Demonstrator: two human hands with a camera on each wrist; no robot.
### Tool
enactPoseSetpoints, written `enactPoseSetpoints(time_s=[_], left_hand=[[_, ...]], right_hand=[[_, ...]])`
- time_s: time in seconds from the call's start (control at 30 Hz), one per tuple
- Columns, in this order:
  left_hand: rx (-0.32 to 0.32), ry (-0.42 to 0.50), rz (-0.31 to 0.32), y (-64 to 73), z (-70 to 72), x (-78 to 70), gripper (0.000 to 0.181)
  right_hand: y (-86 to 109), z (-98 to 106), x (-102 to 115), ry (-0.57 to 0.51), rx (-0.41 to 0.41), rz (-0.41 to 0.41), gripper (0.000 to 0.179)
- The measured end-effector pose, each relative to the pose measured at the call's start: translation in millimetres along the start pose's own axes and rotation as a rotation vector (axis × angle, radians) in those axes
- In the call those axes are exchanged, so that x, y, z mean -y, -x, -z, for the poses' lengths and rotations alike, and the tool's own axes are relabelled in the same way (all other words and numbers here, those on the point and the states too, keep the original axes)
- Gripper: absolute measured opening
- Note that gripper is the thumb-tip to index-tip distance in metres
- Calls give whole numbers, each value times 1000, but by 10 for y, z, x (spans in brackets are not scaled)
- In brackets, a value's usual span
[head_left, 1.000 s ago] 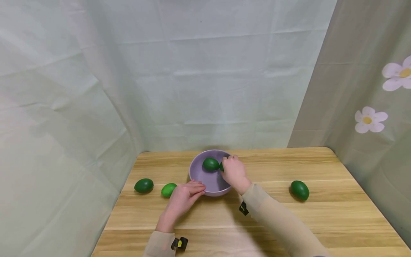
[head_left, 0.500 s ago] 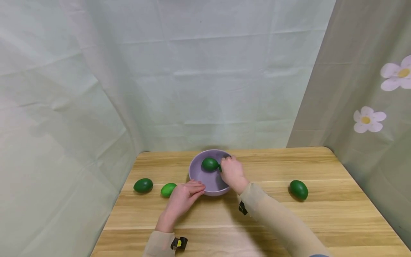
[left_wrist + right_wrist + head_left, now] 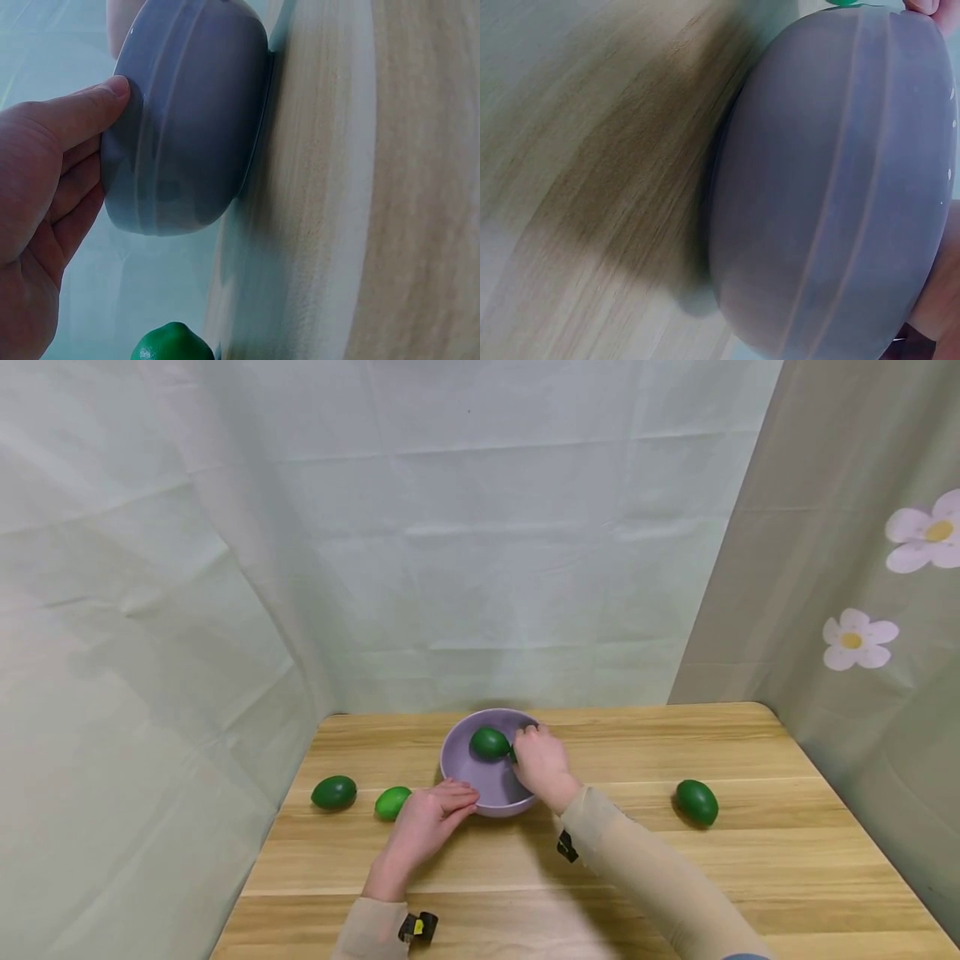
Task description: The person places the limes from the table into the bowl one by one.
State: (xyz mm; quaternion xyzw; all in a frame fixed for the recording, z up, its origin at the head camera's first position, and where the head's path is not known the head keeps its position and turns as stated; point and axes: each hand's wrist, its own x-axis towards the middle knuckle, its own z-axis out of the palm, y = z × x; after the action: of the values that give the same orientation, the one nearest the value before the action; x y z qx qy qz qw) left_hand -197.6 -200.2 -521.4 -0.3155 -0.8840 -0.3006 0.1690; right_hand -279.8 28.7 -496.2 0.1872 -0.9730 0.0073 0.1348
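A purple bowl (image 3: 480, 785) stands at the far middle of the table. My left hand (image 3: 427, 818) holds its near-left rim; in the left wrist view the thumb (image 3: 112, 88) presses the outer wall and the other fingers reach behind the rim. My right hand (image 3: 543, 764) reaches over the right rim with curled fingers round a dark green avocado (image 3: 513, 753), mostly hidden by the hand. Another avocado (image 3: 489, 742) lies in the bowl, just left of that one. The right wrist view shows mainly the bowl's outer wall (image 3: 810, 187), which hides most of the right hand.
A bright green lime (image 3: 392, 803) lies just beyond my left hand, and an avocado (image 3: 334, 792) farther left. One more avocado (image 3: 697, 802) rests on the right side of the wooden table (image 3: 795, 860). Pale cloth hangs behind the table's far edge.
My right hand has shifted very slightly left in the bowl, and a little less of the avocado under it shows. My left hand keeps its hold on the rim.
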Motion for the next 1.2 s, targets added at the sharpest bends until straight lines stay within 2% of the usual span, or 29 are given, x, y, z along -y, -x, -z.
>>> enactPoseSetpoints(time_s=[0.3, 0.97, 1.2], left_hand=[[3, 2, 1, 1, 3, -5, 19], [-3, -2, 14, 0, 7, -18, 19], [-10, 3, 10, -3, 4, -15, 20]], right_hand=[[27, 54, 18, -14, 3, 4, 37], [18, 33, -16, -43, -3, 15, 44], [38, 80, -26, -103, -27, 7, 45]])
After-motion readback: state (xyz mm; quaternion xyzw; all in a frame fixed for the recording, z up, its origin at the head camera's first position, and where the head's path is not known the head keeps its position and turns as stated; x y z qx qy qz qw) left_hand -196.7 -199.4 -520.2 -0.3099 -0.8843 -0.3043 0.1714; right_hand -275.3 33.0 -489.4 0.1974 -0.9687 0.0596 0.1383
